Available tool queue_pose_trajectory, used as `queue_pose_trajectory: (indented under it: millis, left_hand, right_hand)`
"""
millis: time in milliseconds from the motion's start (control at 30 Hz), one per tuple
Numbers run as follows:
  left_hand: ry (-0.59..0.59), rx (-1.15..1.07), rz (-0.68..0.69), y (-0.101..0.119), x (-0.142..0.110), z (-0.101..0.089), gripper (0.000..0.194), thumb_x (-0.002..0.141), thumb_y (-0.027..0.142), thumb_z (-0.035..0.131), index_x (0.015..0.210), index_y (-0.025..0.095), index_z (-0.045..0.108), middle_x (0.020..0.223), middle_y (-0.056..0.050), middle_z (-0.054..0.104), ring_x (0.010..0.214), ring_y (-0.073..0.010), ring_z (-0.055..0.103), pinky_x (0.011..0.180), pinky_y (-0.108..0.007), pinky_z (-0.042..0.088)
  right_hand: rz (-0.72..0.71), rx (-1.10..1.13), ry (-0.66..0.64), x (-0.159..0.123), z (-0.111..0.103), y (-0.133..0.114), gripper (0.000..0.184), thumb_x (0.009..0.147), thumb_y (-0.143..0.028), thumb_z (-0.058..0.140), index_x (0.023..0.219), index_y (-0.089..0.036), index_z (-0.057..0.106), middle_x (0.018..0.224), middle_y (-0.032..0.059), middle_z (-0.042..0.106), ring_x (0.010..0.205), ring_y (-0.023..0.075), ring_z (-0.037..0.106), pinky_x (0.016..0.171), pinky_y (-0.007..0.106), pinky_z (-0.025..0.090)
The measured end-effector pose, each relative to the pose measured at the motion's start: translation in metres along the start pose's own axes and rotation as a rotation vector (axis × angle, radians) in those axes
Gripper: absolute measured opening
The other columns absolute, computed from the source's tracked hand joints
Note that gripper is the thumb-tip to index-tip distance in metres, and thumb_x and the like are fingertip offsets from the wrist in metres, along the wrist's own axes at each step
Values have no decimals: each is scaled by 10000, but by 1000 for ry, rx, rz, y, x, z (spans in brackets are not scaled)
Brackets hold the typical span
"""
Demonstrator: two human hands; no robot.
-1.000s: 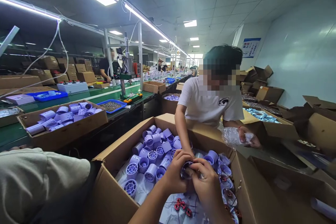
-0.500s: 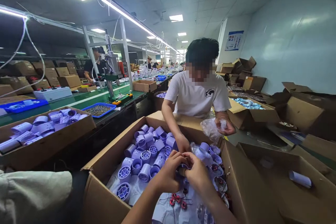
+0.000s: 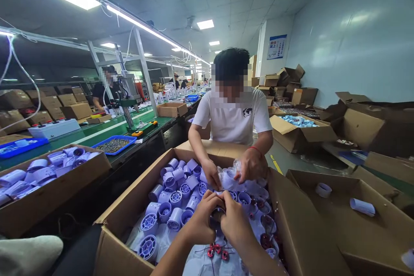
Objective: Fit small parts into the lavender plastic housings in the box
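Both my hands meet over a large cardboard box (image 3: 129,207) full of pale purple plastic cylinder parts (image 3: 171,189). My left hand (image 3: 200,220) and my right hand (image 3: 234,224) are closed together around one small round dark-rimmed part (image 3: 217,214). Red wire-wound pieces (image 3: 217,252) lie on the white liner just below my hands. Across the box a person in a white T-shirt (image 3: 231,120) holds a crinkled clear plastic bag (image 3: 233,177) with both hands over the parts.
A second box of purple parts (image 3: 48,181) sits at the left beside a green conveyor bench (image 3: 106,129) with a blue tray (image 3: 113,144) and a press machine (image 3: 127,95). Open cardboard boxes (image 3: 339,215) stand at the right. Other workers stand further back.
The view has swung right and down. The person opposite brought the hand with the plastic bag down into the box. My hands stay closed on the same part.
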State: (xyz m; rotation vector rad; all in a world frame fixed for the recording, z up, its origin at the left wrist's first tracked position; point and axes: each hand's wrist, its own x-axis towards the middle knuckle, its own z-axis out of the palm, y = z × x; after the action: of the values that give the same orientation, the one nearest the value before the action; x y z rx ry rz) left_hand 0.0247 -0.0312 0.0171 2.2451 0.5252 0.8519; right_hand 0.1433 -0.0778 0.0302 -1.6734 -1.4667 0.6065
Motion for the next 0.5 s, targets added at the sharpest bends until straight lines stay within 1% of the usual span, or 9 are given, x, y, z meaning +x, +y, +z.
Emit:
queue_pose_trajectory:
  millis: [133, 300, 433, 500]
  left_hand:
    - [-3, 6, -17, -2, 0, 0, 504, 300, 92, 379, 781, 205, 478, 865, -21, 539, 827, -210, 416, 760, -320, 327]
    - [79, 31, -36, -4, 1, 1, 460, 343, 61, 411, 774, 198, 493, 822, -19, 519, 806, -202, 423, 751, -318, 336]
    - [141, 33, -46, -7, 0, 3, 458, 350, 55, 407, 775, 195, 505, 828, -23, 544, 813, -205, 436, 757, -325, 341]
    - [157, 30, -33, -7, -1, 4, 465, 346, 54, 400, 775, 196, 511, 832, -22, 552, 815, -205, 443, 758, -327, 349]
  right_hand:
    - [-16, 80, -30, 4, 3, 5, 333, 605, 53, 472, 804, -209, 524, 779, 27, 679, 771, 188, 636, 652, 234, 401]
    - [-36, 217, -8, 6, 8, 5, 387, 577, 35, 436, 867, -203, 534, 805, 27, 665, 812, 194, 629, 700, 257, 435]
    - [-18, 364, 11, 7, 14, 7, 394, 524, 16, 415, 833, -209, 513, 791, 15, 661, 788, 191, 626, 701, 267, 455]
    - [-15, 435, -10, 10, 16, 9, 390, 504, 0, 418, 818, -212, 509, 771, 4, 650, 792, 194, 624, 699, 269, 459]
